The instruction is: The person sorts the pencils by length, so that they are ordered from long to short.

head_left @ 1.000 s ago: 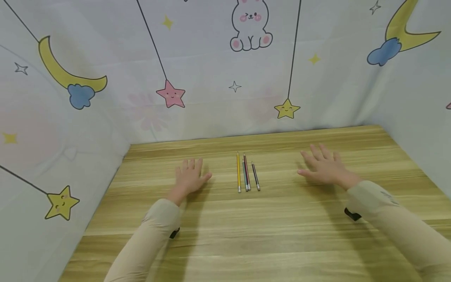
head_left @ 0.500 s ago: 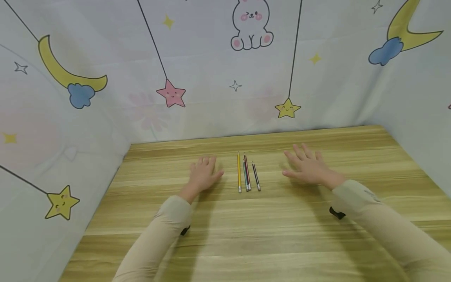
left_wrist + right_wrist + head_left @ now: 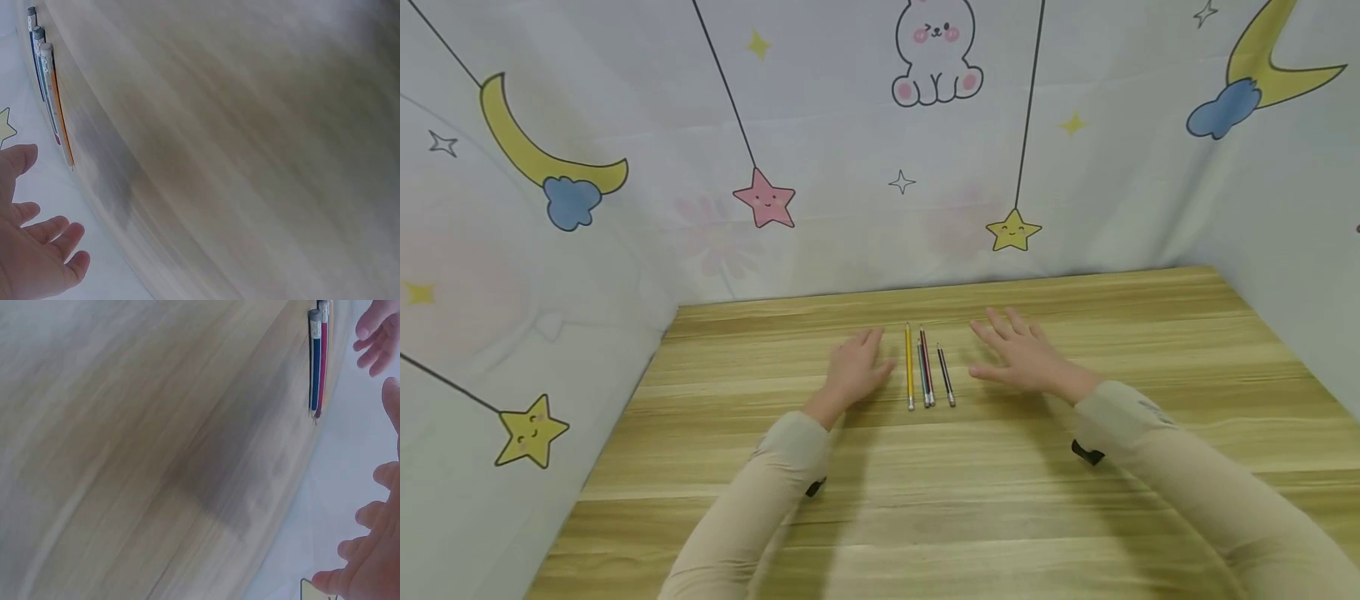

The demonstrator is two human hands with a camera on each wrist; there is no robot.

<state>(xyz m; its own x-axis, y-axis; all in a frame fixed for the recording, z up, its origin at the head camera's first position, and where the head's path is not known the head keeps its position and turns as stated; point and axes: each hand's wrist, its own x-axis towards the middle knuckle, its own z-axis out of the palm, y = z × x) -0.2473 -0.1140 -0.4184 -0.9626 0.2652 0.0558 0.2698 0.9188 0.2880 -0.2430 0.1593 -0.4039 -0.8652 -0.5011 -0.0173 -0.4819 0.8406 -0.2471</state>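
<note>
Several pencils lie side by side on the wooden table, erasers toward me. A yellow pencil (image 3: 909, 367) is leftmost, a teal pencil (image 3: 922, 372) and a dark red pencil (image 3: 927, 367) lie close together beside it, and a shorter dark blue pencil (image 3: 945, 375) is at the right. My left hand (image 3: 854, 367) is just left of the yellow pencil, fingers extended, holding nothing. To the right of the dark blue pencil, my right hand (image 3: 1018, 354) spreads its fingers and holds nothing. Both wrist views show the hands apart from the pencils.
The wooden table (image 3: 970, 517) reaches back to a white cloth backdrop (image 3: 850, 125) printed with stars, moons and a rabbit. The same cloth closes in the left and right sides. Black straps show under both sleeves.
My left hand has moved right and my right hand has moved left, so both are nearer to the pencils. The pencils stay where they were.
</note>
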